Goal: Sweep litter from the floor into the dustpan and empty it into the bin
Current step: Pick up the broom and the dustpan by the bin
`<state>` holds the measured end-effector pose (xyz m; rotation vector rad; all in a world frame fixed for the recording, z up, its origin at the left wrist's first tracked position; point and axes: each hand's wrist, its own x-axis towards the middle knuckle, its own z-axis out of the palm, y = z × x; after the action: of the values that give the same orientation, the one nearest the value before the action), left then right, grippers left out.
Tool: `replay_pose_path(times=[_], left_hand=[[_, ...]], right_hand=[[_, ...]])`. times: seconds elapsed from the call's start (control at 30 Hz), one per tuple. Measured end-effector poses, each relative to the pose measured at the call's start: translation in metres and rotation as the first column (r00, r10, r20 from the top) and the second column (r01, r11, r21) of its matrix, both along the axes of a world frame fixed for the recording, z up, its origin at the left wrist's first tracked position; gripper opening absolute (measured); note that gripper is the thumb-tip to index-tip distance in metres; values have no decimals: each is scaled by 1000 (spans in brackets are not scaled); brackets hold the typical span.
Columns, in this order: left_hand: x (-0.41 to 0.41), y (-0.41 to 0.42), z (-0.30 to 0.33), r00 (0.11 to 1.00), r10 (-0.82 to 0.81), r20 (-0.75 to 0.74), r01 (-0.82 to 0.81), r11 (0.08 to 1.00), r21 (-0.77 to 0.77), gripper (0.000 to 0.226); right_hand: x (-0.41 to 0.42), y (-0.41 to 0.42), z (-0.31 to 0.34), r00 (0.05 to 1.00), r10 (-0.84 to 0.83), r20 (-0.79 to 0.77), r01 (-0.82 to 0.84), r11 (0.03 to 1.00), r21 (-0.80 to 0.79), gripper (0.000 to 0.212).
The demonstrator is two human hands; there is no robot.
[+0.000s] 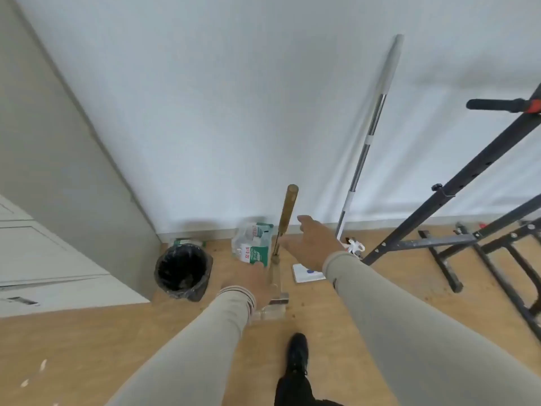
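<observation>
Head view shows both hands reaching for the wooden handle point(285, 218) that stands upright against the wall, just right of the bin point(183, 271). Right hand point(310, 244) is spread with fingers relaxed, touching nothing, just right of the handle. Left hand point(259, 281) is low by the handle's foot; whether it grips anything I cannot tell. Best to take the shaft mid-length with the right hand, clear of the plastic package point(253, 244) beside it.
</observation>
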<state>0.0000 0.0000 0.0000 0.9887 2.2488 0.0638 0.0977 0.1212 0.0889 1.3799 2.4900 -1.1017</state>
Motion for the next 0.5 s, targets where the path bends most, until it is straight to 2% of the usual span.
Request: replay_pose_path(times=[0.07, 0.2, 0.23, 0.33, 0.5], left_hand=[[1, 24, -14, 999, 35, 42, -36, 999, 8, 49], [2, 66, -45, 958, 215, 192, -199, 975, -99, 61], [0, 76, -57, 939, 266, 220, -247, 963, -108, 65], [-3, 97, -80, 889, 367, 272, -352, 930, -106, 55], [-6, 108, -105, 871, 434, 231, -419, 901, -115, 41]], right_hand=[[-11, 18, -5, 998, 4, -67, -6, 999, -34, 77], [-29, 45, -11, 988, 58, -143, -66, 997, -47, 29], [-31, 53, -13, 985, 71, -157, -80, 996, -50, 23], [-41, 73, -17, 981, 125, -148, -133, 990, -46, 24], [-55, 97, -28, 964, 236, -124, -236, 972, 12, 24]])
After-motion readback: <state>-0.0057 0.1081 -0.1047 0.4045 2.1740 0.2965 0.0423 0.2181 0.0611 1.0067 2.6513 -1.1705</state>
